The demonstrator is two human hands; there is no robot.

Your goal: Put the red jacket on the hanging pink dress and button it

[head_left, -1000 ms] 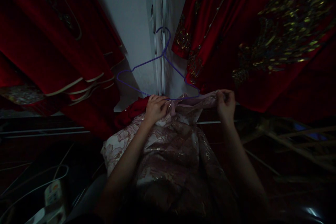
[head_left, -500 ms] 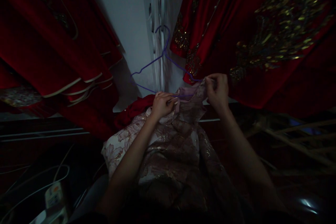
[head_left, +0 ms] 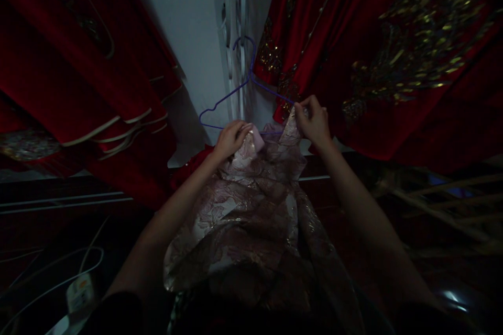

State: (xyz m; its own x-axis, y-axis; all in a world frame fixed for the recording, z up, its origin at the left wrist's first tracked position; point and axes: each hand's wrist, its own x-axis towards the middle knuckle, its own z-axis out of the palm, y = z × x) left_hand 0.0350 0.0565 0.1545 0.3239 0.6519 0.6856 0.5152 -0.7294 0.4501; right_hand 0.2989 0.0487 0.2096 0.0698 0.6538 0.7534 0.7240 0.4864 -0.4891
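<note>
A pale pink dress point(head_left: 259, 209) with a shiny floral pattern hangs down in front of me. My left hand point(head_left: 231, 138) pinches the left side of its top edge, with a fold turned over by the fingers. At the other shoulder, my right hand point(head_left: 314, 120) grips the cloth together with the end of a purple wire hanger point(head_left: 228, 95). The hanger's right arm goes into the dress there. Its left end sticks out bare beyond my left hand, and the hook points up.
Red garments hang on both sides, the right one point(head_left: 393, 63) with gold sequins, the left one point(head_left: 78, 63) with pale trim. White doors point(head_left: 188, 21) stand behind. A power strip point(head_left: 80, 293) with a white cable lies at lower left. A wooden rack point(head_left: 440, 209) is at right.
Both hands have moved up a little with the dress, the right one also leftward. The hanger has tilted slightly, and the dress's left side has dropped lower and closer.
</note>
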